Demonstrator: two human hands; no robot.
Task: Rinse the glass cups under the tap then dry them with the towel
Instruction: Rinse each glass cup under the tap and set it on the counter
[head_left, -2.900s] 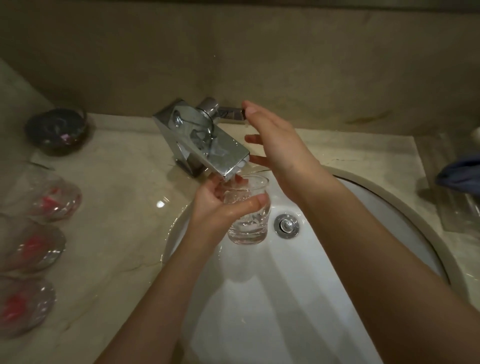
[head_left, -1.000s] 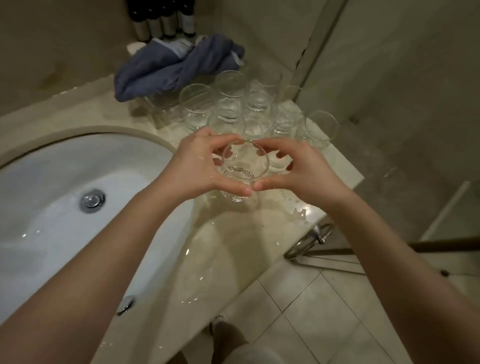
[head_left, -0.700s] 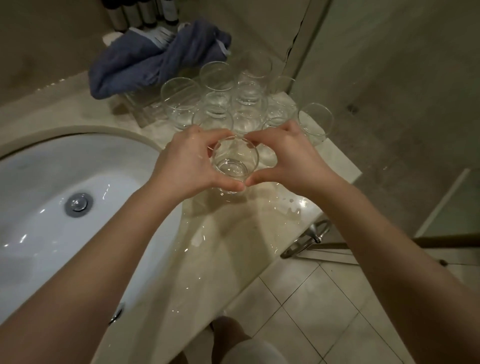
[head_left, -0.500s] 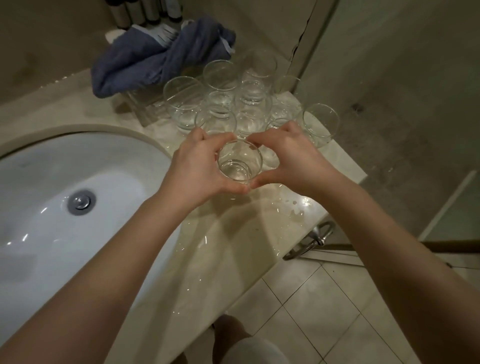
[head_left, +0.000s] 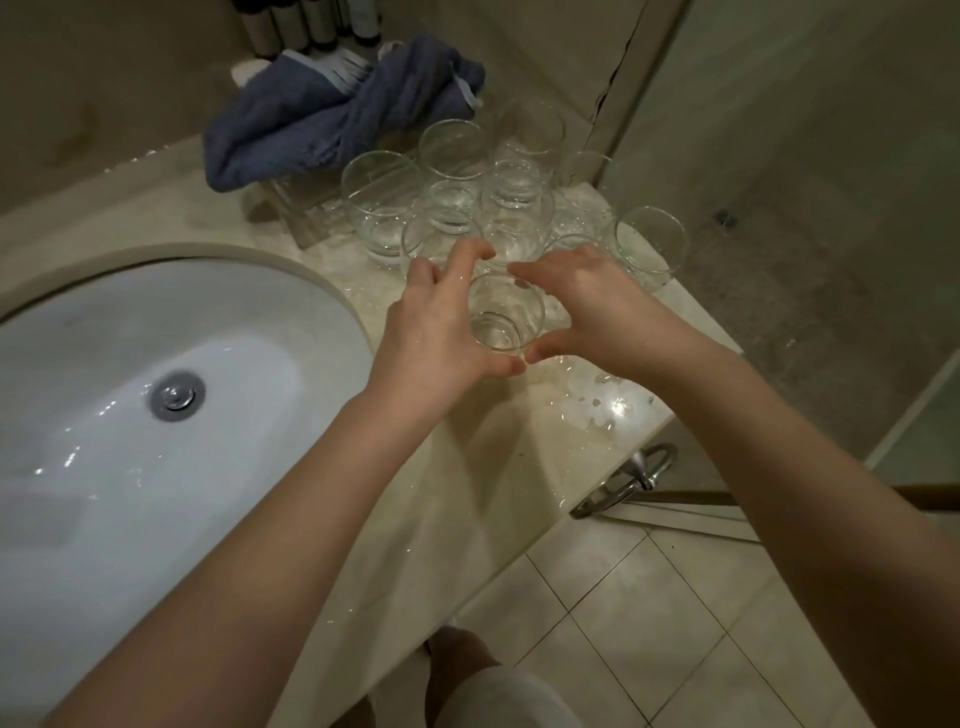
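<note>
At the left lies the white sink basin (head_left: 104, 415), wet, with its metal drain (head_left: 177, 397). Behind it, on the tabletop (head_left: 498, 467), the blue towel (head_left: 332, 114) is bunched up, soft and easy to take anywhere. In the middle the left hand (head_left: 436, 332) curves around the left side of a small glass cup (head_left: 505, 318), which stands upright on the wet tabletop just in front of the other glass cups (head_left: 467, 197). The thumb lies at the near side of the base and the fingers (head_left: 470, 257) are spread and lifted, so they look loose around the cup and not clamped; I cannot tell if they touch it. The right hand (head_left: 587, 306) mirrors it on the other side, its fingers also relaxed, the two thumbs almost meeting. The cup is probably light but stiff, fragile and slippery, because glass, hands and tabletop are all wet. I judge it is best held around the lower wall with both thumb and fingers, not by the thin rim, and kept apart from its neighbours, since they could knock and chip.
</note>
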